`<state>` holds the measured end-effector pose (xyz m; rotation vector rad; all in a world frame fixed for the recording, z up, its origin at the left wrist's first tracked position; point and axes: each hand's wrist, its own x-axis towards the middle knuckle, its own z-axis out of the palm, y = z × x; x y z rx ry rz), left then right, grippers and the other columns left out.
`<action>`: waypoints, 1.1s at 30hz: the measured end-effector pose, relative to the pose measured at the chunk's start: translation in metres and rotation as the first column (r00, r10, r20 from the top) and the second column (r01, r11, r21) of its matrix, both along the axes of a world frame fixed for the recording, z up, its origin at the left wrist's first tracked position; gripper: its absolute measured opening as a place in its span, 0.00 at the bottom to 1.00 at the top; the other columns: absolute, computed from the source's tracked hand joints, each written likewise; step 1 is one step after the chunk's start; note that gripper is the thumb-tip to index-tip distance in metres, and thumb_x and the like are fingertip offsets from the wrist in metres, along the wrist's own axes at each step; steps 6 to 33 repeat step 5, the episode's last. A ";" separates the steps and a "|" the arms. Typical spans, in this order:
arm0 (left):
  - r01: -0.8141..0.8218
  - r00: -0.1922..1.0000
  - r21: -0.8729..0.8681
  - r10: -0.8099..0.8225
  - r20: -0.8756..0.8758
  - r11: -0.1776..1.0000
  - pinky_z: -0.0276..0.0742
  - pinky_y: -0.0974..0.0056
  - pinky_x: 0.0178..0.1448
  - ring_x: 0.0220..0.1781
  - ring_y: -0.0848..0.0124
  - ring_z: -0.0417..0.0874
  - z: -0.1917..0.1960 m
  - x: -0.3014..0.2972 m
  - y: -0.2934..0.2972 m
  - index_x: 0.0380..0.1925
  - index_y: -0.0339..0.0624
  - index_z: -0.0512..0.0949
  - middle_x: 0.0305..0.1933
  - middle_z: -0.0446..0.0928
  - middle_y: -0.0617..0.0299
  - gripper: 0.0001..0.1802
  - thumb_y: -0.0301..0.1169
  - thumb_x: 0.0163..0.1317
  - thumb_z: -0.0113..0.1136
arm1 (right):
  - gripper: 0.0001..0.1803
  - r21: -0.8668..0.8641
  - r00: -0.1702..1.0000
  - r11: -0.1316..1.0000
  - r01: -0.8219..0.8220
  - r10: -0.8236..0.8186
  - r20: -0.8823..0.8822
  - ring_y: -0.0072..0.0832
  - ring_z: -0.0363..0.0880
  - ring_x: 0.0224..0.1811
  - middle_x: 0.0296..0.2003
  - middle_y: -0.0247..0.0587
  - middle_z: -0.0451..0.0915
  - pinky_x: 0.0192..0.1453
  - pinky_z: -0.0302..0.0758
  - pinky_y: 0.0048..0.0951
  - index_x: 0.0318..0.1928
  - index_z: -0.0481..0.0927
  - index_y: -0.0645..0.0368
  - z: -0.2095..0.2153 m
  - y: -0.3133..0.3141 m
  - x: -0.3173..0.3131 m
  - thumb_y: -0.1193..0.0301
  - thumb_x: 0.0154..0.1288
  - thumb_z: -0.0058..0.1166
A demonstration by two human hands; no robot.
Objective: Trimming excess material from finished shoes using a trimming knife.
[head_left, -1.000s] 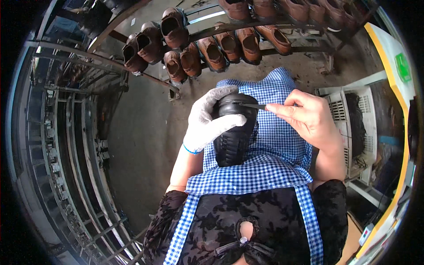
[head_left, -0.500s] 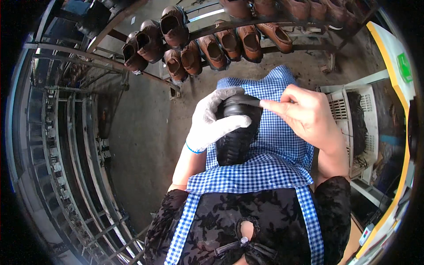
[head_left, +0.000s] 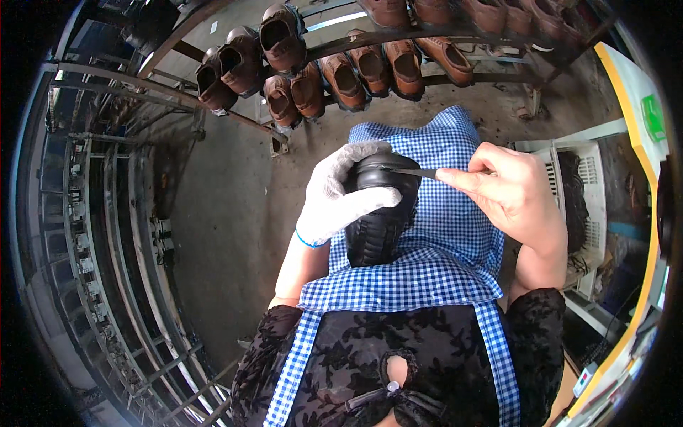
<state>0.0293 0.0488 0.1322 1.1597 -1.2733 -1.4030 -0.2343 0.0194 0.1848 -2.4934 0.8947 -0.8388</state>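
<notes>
A black shoe (head_left: 373, 238) stands on my lap, on the blue-and-white checked apron (head_left: 448, 213), with ridged black surface facing me below. My left hand (head_left: 333, 193), in a white knit glove with a blue cuff edge, wraps round the shoe's upper end from the left, its thumb pressed across the smooth black part. My bare right hand (head_left: 509, 188) pinches a thin, flat, dark blade-like tool (head_left: 420, 172), which points left. The tool's tip meets the smooth rounded end of the shoe, just above my left thumb. My fingers hide the tool's rear end.
Brown leather shoes (head_left: 343, 78) line a metal rack (head_left: 341, 46) ahead of me. To my right stands a pale plastic crate (head_left: 594, 206) holding dark material, beside a white panel with a yellow edge (head_left: 644, 171). Long metal rails (head_left: 128, 235) run along the left.
My right hand has shifted right and slightly down, drawing the tool with it. The tool, smeared by motion before, now shows clearly. My left hand and the shoe have hardly moved.
</notes>
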 end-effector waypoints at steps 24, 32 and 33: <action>0.003 1.000 -0.012 -0.003 0.005 1.000 0.78 0.65 0.57 0.48 0.69 0.82 -0.003 0.002 -0.001 0.54 0.33 0.76 0.48 0.80 0.56 0.38 0.36 0.42 0.81 | 0.19 -0.016 1.000 1.000 -0.017 0.017 -0.027 0.31 0.75 0.23 0.24 0.35 0.73 0.24 0.72 0.31 0.45 0.87 0.47 0.002 0.000 0.002 0.77 0.50 0.62; 0.003 1.000 -0.012 -0.003 0.005 1.000 0.78 0.65 0.57 0.48 0.69 0.82 -0.003 0.002 -0.001 0.54 0.33 0.76 0.48 0.80 0.56 0.38 0.36 0.42 0.81 | 0.19 -0.016 1.000 1.000 -0.017 0.017 -0.027 0.31 0.75 0.23 0.24 0.35 0.73 0.24 0.72 0.31 0.45 0.87 0.47 0.002 0.000 0.002 0.77 0.50 0.62; 0.003 1.000 -0.012 -0.003 0.005 1.000 0.78 0.65 0.57 0.48 0.69 0.82 -0.003 0.002 -0.001 0.54 0.33 0.76 0.48 0.80 0.56 0.38 0.36 0.42 0.81 | 0.19 -0.016 1.000 1.000 -0.017 0.017 -0.027 0.31 0.75 0.23 0.24 0.35 0.73 0.24 0.72 0.31 0.45 0.87 0.47 0.002 0.000 0.002 0.77 0.50 0.62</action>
